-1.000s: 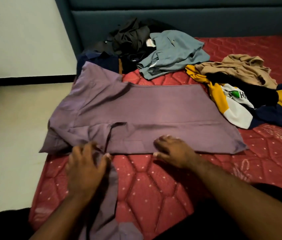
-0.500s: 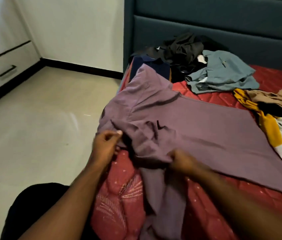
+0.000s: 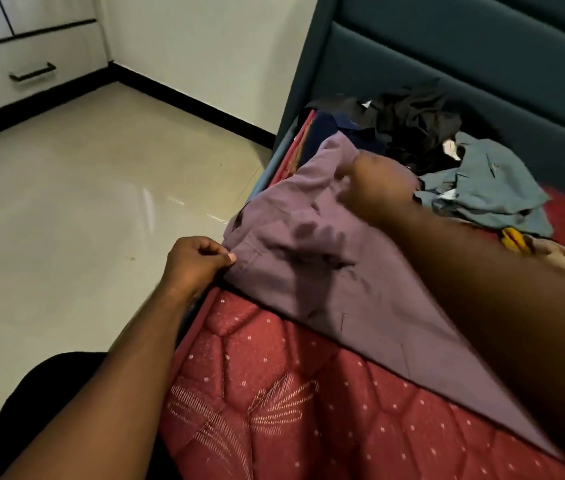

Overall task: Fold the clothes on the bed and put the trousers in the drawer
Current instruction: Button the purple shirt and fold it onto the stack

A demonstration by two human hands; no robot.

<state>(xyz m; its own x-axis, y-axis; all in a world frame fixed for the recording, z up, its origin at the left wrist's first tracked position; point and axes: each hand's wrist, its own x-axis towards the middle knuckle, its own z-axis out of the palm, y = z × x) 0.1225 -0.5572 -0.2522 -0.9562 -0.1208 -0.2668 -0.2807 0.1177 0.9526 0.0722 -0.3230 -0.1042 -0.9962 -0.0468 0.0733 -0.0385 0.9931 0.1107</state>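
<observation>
I see the purple trousers (image 3: 336, 271) lying creased along the bed's (image 3: 274, 393) left edge. My left hand (image 3: 194, 261) pinches their corner there; my right hand (image 3: 376, 188) is blurred, grip unclear. Bare floor (image 3: 83, 209) lies alongside.

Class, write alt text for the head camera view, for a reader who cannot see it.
A person's left hand pinches the edge of purple trousers spread on a red mattress, while the blurred right hand reaches over them. Crumpled clothes lie by the headboard; a closed drawer is across the floor.
</observation>
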